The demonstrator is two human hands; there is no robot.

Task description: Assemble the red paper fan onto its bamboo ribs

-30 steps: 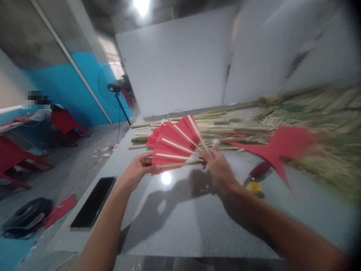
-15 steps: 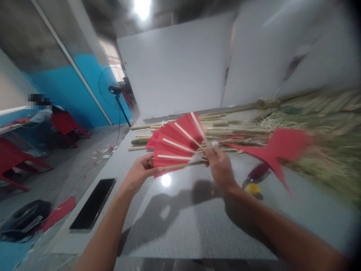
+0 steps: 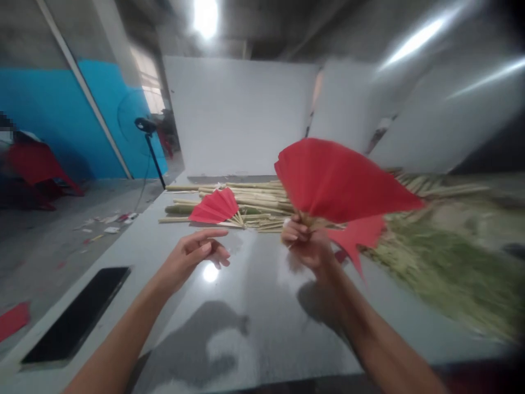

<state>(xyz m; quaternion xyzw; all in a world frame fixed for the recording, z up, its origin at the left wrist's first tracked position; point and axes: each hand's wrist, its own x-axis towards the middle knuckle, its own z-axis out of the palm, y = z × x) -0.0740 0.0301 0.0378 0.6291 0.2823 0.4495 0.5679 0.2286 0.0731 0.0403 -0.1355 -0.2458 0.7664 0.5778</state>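
My right hand [image 3: 305,241] is closed around the base of a red paper fan [image 3: 332,178], which is spread wide and raised above the table [image 3: 262,339]. The fan's plain red face is toward me, and its ribs are hidden behind the paper. My left hand [image 3: 200,251] hovers over the table with its fingers apart and nothing in them. A second, smaller red fan [image 3: 215,207] lies beyond the left hand on bamboo sticks [image 3: 262,198]. Below the raised fan, a red paper cutout [image 3: 361,235] is partly covered.
A black phone [image 3: 77,314] lies at the table's left side. Green and pale bamboo shavings [image 3: 447,273] spread over the right side. A white panel [image 3: 238,115] stands behind. On the floor at left are a stand fan [image 3: 147,131] and a red chair [image 3: 39,164].
My left hand has let go of the fan's edge. My right hand has turned the fan, so its plain face shows instead of its ribs. The view has shifted slightly.
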